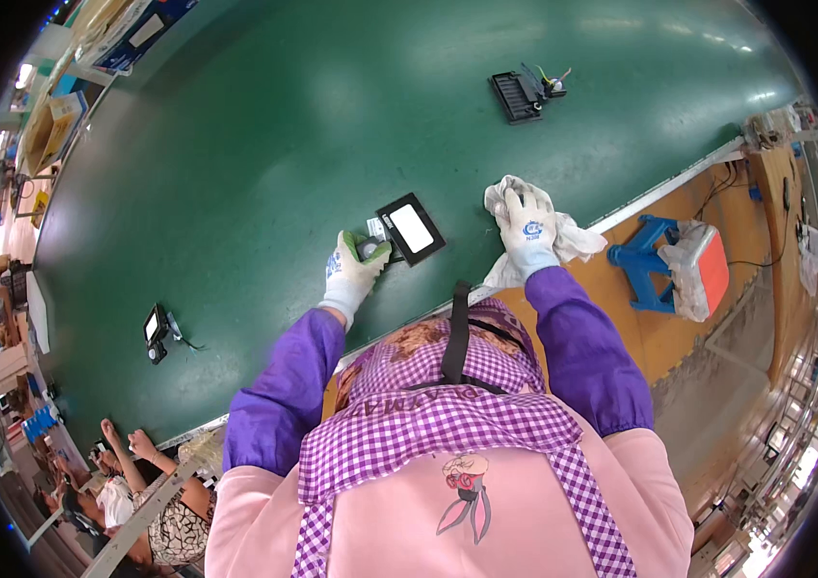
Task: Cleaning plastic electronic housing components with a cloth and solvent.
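Observation:
My left hand (pixel 356 270), in a white glove with green fingertips, is closed on the rounded sensor end of a small black floodlight (pixel 412 228). The floodlight's white panel faces up over the green table. To the right, my right hand (pixel 527 229), gloved too, presses its fingers into a crumpled white cloth (pixel 573 239) at the table's near edge. Part of the cloth hangs over that edge. Farther off, toward the upper right, lies another black floodlight (pixel 517 96), ribbed back up, with loose wires. A third floodlight (pixel 153 332) with a short cable rests at the left.
The green table (pixel 255 164) curves away on all sides. A blue stool (pixel 658 265) with a red, plastic-wrapped seat stands on the floor at the right. Cardboard boxes (pixel 54 130) are beyond the table's left edge. Another person's arms (pixel 130 445) reach in at the lower left.

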Action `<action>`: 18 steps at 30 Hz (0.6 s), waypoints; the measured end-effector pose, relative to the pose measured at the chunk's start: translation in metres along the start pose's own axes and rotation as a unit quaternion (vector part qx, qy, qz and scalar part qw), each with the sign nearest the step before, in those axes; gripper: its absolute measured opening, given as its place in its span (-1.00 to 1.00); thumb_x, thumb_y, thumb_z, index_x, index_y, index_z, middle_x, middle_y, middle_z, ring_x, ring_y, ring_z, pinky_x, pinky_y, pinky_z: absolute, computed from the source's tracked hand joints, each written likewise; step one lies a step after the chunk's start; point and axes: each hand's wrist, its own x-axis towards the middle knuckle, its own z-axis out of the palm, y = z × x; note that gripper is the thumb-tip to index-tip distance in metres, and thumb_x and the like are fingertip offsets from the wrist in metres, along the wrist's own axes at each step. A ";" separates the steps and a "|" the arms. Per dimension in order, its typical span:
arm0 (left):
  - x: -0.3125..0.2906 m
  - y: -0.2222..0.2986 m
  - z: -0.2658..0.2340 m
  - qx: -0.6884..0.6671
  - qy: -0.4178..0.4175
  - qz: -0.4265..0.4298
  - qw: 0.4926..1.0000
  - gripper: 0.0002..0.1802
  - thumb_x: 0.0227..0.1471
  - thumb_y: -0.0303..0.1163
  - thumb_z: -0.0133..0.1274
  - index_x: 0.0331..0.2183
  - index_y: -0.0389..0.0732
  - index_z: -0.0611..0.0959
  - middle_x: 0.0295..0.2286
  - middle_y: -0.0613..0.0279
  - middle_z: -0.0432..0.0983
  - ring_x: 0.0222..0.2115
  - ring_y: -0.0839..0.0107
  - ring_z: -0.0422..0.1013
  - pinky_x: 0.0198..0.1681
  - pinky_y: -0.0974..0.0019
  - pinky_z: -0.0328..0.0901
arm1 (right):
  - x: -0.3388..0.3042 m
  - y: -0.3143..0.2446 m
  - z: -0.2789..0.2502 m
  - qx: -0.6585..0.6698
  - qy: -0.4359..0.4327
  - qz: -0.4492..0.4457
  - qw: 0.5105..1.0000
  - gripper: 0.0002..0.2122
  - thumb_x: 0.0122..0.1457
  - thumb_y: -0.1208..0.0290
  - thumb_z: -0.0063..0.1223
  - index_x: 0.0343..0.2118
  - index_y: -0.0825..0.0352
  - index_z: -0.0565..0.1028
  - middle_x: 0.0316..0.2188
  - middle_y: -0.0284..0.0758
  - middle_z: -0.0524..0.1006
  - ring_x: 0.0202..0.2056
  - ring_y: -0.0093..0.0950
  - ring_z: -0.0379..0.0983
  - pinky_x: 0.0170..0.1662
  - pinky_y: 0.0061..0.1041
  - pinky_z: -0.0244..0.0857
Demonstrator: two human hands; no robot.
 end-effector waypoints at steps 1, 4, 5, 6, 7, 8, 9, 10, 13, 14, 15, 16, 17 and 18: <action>-0.002 0.002 0.000 0.000 -0.004 0.000 1.000 -0.39 -0.18 -0.16 0.32 -0.20 -0.32 0.42 -0.45 0.18 0.52 -0.53 0.41 0.46 -0.55 0.40 0.36 | 0.001 0.002 0.000 0.012 0.025 -0.012 1.000 -0.57 0.09 0.14 0.05 0.04 0.12 0.39 -0.03 -0.21 0.43 0.02 -0.19 0.32 0.06 -0.18 0.18; 0.004 -0.008 0.008 -0.072 -0.071 -0.043 0.994 -0.29 -0.22 -0.17 0.35 -0.11 -0.32 0.38 -0.44 0.17 0.53 -0.48 0.37 0.47 -0.47 0.36 0.39 | 0.011 0.007 0.001 0.031 0.015 0.006 0.999 -0.59 0.09 0.17 0.05 0.00 0.17 0.40 -0.09 -0.23 0.48 -0.03 -0.23 0.38 0.03 -0.22 0.22; 0.010 -0.012 0.009 -0.014 -0.042 0.100 0.994 -0.24 -0.23 -0.20 0.35 -0.05 -0.33 0.35 -0.45 0.19 0.52 -0.51 0.39 0.46 -0.48 0.36 0.39 | 0.015 0.005 0.001 0.043 0.010 0.015 0.999 -0.60 0.09 0.19 0.05 -0.01 0.19 0.41 -0.12 -0.25 0.50 -0.06 -0.25 0.41 0.02 -0.24 0.24; 0.016 -0.016 0.011 0.043 -0.012 0.242 0.969 -0.18 -0.23 -0.23 0.36 0.00 -0.33 0.32 -0.46 0.21 0.51 -0.53 0.41 0.44 -0.49 0.37 0.39 | 0.018 0.004 0.000 0.040 0.009 0.015 0.999 -0.60 0.09 0.19 0.05 -0.01 0.19 0.41 -0.12 -0.25 0.50 -0.06 -0.25 0.41 0.02 -0.24 0.24; 0.024 -0.018 0.015 -0.105 -0.106 0.220 0.964 -0.11 -0.21 -0.37 0.34 0.12 -0.23 0.22 -0.39 0.19 0.49 -0.57 0.45 0.41 -0.57 0.36 0.37 | 0.021 0.004 -0.001 0.064 0.009 0.028 0.997 -0.62 0.09 0.20 0.05 -0.03 0.20 0.42 -0.14 -0.25 0.51 -0.09 -0.25 0.43 0.01 -0.26 0.26; 0.024 -0.006 0.016 -0.108 -0.112 0.221 0.963 -0.11 -0.21 -0.37 0.34 0.12 -0.23 0.22 -0.39 0.19 0.49 -0.57 0.45 0.41 -0.57 0.36 0.37 | 0.023 0.006 -0.002 0.086 0.008 0.046 0.995 -0.63 0.10 0.21 0.04 -0.04 0.20 0.42 -0.15 -0.25 0.51 -0.11 -0.24 0.45 -0.01 -0.29 0.27; 0.023 0.002 0.015 -0.195 -0.227 0.105 0.948 -0.10 -0.20 -0.45 0.31 0.15 -0.16 0.19 -0.33 0.17 0.48 -0.52 0.44 0.42 -0.57 0.37 0.37 | 0.030 -0.001 -0.011 0.120 -0.048 0.106 0.986 -0.67 0.11 0.24 0.02 -0.08 0.22 0.43 -0.17 -0.25 0.52 -0.13 -0.24 0.46 0.00 -0.29 0.27; 0.022 0.005 0.017 -0.275 -0.336 -0.013 0.901 -0.08 -0.18 -0.52 0.27 0.17 -0.09 0.16 -0.28 0.15 0.46 -0.48 0.43 0.43 -0.56 0.38 0.38 | 0.031 -0.010 -0.020 0.117 -0.049 0.105 0.986 -0.67 0.11 0.24 0.02 -0.08 0.22 0.43 -0.17 -0.25 0.52 -0.13 -0.24 0.46 0.00 -0.29 0.27; 0.008 -0.014 0.048 -0.350 -0.265 0.011 0.898 -0.06 -0.14 -0.65 0.18 0.21 -0.04 0.09 -0.29 0.16 0.47 -0.47 0.44 0.45 -0.62 0.39 0.35 | 0.013 -0.059 -0.057 0.291 -0.165 0.047 0.941 -0.75 0.14 0.23 -0.03 -0.18 0.24 0.43 -0.19 -0.21 0.52 -0.13 -0.21 0.46 -0.02 -0.23 0.29; 0.002 -0.018 0.057 -0.395 -0.216 0.014 0.893 -0.02 -0.18 -0.64 0.21 0.21 -0.02 0.09 -0.24 0.19 0.44 -0.45 0.45 0.42 -0.61 0.39 0.35 | -0.008 -0.074 -0.067 0.278 -0.124 -0.085 0.949 -0.76 0.15 0.21 -0.06 -0.21 0.25 0.43 -0.20 -0.18 0.52 -0.13 -0.21 0.46 -0.05 -0.20 0.31; 0.004 -0.026 0.070 -0.391 -0.197 0.004 0.899 -0.02 -0.19 -0.64 0.21 0.21 -0.03 0.09 -0.23 0.20 0.43 -0.44 0.45 0.43 -0.60 0.41 0.35 | -0.027 -0.087 -0.056 0.238 -0.152 -0.032 0.959 -0.75 0.17 0.18 -0.10 -0.23 0.25 0.43 -0.23 -0.16 0.52 -0.15 -0.19 0.47 -0.08 -0.18 0.32; 0.008 -0.031 0.084 -0.391 -0.201 0.003 0.898 -0.02 -0.19 -0.64 0.21 0.21 -0.03 0.09 -0.23 0.20 0.43 -0.44 0.45 0.43 -0.60 0.41 0.35 | -0.038 -0.095 -0.042 0.197 -0.180 0.021 0.963 -0.74 0.19 0.16 -0.14 -0.25 0.25 0.43 -0.25 -0.14 0.53 -0.16 -0.18 0.47 -0.11 -0.17 0.33; 0.011 -0.039 0.091 -0.327 -0.119 0.165 0.923 -0.03 -0.18 -0.64 0.20 0.21 -0.03 0.09 -0.27 0.21 0.44 -0.47 0.47 0.42 -0.62 0.42 0.34 | -0.028 -0.101 -0.054 0.207 -0.228 0.065 0.949 -0.70 0.22 0.11 -0.22 -0.25 0.25 0.44 -0.28 -0.13 0.54 -0.20 -0.15 0.49 -0.13 -0.17 0.34; 0.004 -0.027 0.092 -0.247 -0.041 0.320 0.914 -0.03 -0.17 -0.64 0.20 0.21 -0.03 0.08 -0.30 0.23 0.44 -0.50 0.49 0.41 -0.64 0.43 0.33 | -0.019 -0.097 -0.055 0.192 -0.246 0.089 0.946 -0.67 0.24 0.08 -0.27 -0.25 0.23 0.44 -0.28 -0.15 0.55 -0.24 -0.14 0.50 -0.14 -0.16 0.34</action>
